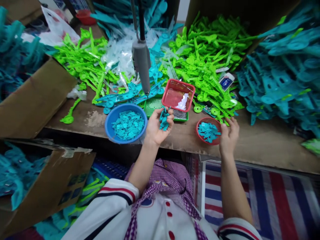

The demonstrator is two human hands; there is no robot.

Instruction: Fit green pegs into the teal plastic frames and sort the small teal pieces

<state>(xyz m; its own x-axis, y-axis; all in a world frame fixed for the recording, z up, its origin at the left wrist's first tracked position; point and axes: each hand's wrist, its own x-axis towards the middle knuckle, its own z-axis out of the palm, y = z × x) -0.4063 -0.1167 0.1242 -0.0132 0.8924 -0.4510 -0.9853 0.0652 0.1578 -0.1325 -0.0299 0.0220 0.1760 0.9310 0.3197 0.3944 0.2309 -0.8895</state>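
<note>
My left hand [158, 126] is raised palm-up over the table edge, fingers curled round a small stack of teal plastic pieces [164, 119]. My right hand [229, 135] rests beside the small red round basket [208, 130] of teal pieces, its fingertips touching green plastic parts [220, 110]; what they pinch is too small to make out. A blue bowl [126, 123] of teal chips stands left of my left hand. A hanging grey electric screwdriver [141, 63] points down at the green tray [156, 106] of screws.
A red square basket [178, 95] leans on the green tray. Piles of green parts [207, 50] and teal parts [282, 73] cover the table's back and right. Cardboard boxes [32, 100] with teal parts stand at the left. A striped sack [262, 200] lies below.
</note>
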